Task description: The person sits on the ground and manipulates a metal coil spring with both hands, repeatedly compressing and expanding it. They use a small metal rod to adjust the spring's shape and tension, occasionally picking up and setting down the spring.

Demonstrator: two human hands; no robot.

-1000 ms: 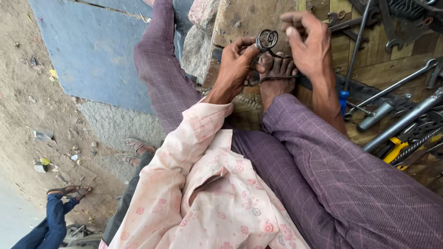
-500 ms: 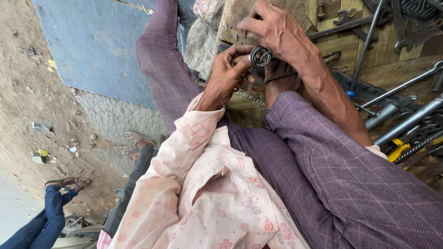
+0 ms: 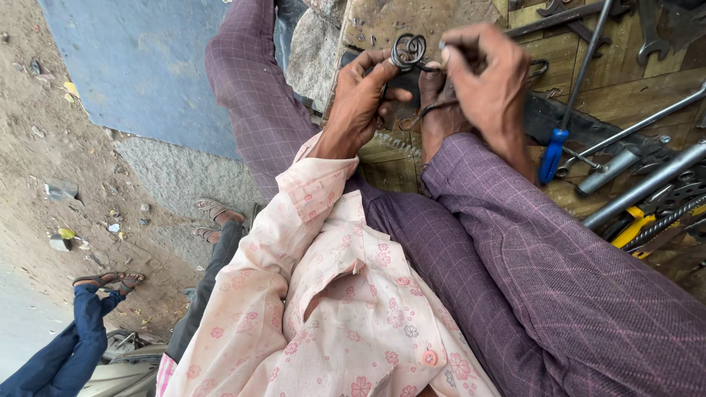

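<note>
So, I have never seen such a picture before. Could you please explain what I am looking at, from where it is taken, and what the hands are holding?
The camera sits on a person's head and looks down at their own lap. You see a pink flowered shirt and purple checked trousers. The left hand pinches a small coiled loop of dark wire; the right hand grips the wire's other end. A bare foot rests under the hands. On the wooden boards lie a blue-handled screwdriver and metal rods. At the left, other people's sandalled feet stand on dusty ground.
</note>
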